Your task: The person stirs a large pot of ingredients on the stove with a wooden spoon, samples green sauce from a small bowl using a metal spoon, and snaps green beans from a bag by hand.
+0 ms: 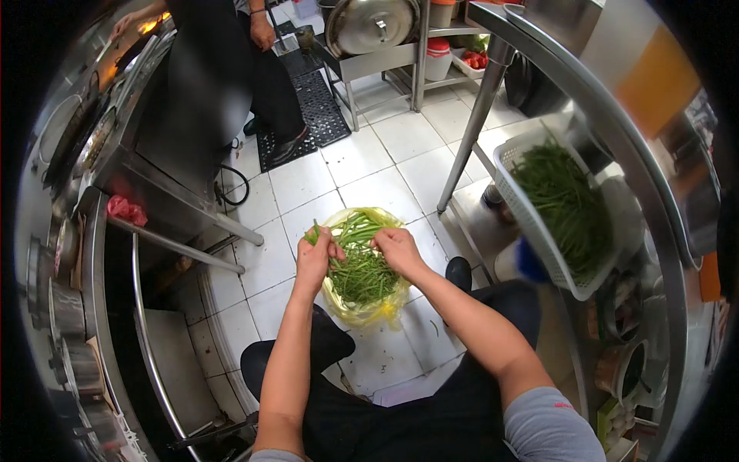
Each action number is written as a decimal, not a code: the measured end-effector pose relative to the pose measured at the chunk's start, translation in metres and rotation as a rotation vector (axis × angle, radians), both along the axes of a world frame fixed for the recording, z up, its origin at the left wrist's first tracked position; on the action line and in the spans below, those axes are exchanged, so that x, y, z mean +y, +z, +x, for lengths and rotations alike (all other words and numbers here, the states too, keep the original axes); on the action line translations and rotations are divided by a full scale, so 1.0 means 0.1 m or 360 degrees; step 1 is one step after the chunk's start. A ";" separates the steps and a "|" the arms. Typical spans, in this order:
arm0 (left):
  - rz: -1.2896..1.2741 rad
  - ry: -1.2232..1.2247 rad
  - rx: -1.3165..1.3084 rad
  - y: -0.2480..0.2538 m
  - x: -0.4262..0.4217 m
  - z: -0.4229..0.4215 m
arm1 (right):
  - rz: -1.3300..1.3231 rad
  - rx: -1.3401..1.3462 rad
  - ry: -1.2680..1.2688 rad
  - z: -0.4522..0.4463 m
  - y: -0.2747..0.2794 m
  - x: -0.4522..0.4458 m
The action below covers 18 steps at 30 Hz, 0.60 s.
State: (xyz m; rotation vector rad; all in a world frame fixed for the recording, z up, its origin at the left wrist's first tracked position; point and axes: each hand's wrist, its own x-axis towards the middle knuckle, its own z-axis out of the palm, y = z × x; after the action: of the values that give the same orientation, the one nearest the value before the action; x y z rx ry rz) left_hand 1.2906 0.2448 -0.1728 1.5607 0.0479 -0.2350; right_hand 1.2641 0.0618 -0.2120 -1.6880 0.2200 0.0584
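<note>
A yellow plastic bag [390, 312] stands open on the tiled floor between my knees. Thin green vegetable stems [360, 279] fill it, some short and loose. My left hand [314, 260] is closed around a few green stems at the bag's left rim, their ends poking up past the thumb. On the opposite side, my right hand [398, 251] has its fingers pinched together above the bag; whatever lies between them is too small or hidden to make out. The two hands are apart, with stems visible between them.
A white perforated basket [531, 212] of green stems rests at right beneath a steel table [616, 100]. Another person [223, 61] stands at the stove, upper left, near a black floor mat [319, 108]. A large lidded pot [373, 27] sits on a low stand.
</note>
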 end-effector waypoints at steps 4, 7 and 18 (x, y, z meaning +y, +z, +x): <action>-0.0089 0.0066 0.0211 0.03 -0.01 0.02 | 0.0065 0.0045 0.0056 -0.02 0.03 0.00; -0.0474 -0.0102 0.0265 0.01 -0.07 -0.04 | 0.0006 0.0049 0.0117 -0.07 0.10 0.04; -0.0282 -0.0401 0.0167 0.12 -0.15 -0.09 | 0.0413 0.0328 0.0202 -0.11 -0.03 0.14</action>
State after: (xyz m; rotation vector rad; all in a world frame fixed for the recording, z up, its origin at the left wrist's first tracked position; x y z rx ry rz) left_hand 1.2812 0.2302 -0.1612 1.3756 -0.0863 -0.5069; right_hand 1.2533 0.0755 -0.2153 -1.4347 0.2479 0.3429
